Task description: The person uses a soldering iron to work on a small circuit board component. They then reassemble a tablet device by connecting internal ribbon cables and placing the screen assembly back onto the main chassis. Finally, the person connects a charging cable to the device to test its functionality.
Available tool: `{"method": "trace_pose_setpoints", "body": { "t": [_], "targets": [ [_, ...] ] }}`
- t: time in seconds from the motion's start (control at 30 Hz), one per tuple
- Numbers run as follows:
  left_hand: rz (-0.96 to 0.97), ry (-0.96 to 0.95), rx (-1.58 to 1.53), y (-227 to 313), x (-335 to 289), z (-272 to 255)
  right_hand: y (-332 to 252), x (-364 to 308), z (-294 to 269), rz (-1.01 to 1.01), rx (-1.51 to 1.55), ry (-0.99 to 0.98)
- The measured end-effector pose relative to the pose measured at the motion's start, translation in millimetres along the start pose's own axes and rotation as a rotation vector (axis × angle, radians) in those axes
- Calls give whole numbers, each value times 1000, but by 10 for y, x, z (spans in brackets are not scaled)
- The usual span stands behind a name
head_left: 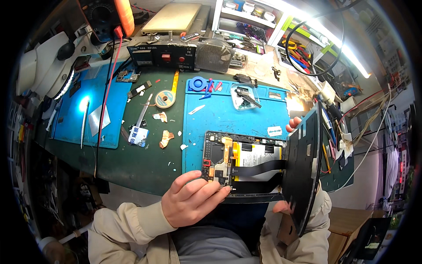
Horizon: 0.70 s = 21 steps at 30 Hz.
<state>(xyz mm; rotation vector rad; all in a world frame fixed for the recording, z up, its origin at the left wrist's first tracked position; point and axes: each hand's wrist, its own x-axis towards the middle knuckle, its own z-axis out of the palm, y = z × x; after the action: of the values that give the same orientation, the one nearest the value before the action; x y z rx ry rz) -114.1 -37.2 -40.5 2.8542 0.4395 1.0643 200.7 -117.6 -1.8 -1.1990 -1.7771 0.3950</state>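
Observation:
An opened tablet (224, 193) lies on the blue mat at the table's front edge, showing its circuit board (220, 169) and a silver battery (259, 160). My left hand (191, 198) grips its lower left corner, fingers lying over the board's edge; the thumb is hidden. From the battery side a wide black ribbon cable (261, 168) runs to a dark tablet panel (303, 167), which stands nearly upright at the right. Behind that panel is my right hand (281, 206), holding it; only some fingertips above and part of the hand below show.
On the blue mat (206, 119) are a clear dish (244, 97) of small black parts and a razor blade (274, 131). A solder spool (165, 99), a knife (144, 110) and scraps lie to the left. A multimeter (103, 15) hangs above. Tools crowd the right side.

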Motion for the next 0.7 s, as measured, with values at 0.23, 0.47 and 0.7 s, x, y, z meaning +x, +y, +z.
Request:
{"method": "trace_pose_setpoints", "body": {
  "t": [0.23,0.47,0.7],
  "targets": [
    [-18,16,11,20,39,10,62,-1,5,-42,-12,-8],
    [42,7,-5,-22,0,-23,-77,-38,34,-3,42,69],
    [-268,-246,-258,-164,451,-301,-27,-36,21,44,118,75]
  ]
}}
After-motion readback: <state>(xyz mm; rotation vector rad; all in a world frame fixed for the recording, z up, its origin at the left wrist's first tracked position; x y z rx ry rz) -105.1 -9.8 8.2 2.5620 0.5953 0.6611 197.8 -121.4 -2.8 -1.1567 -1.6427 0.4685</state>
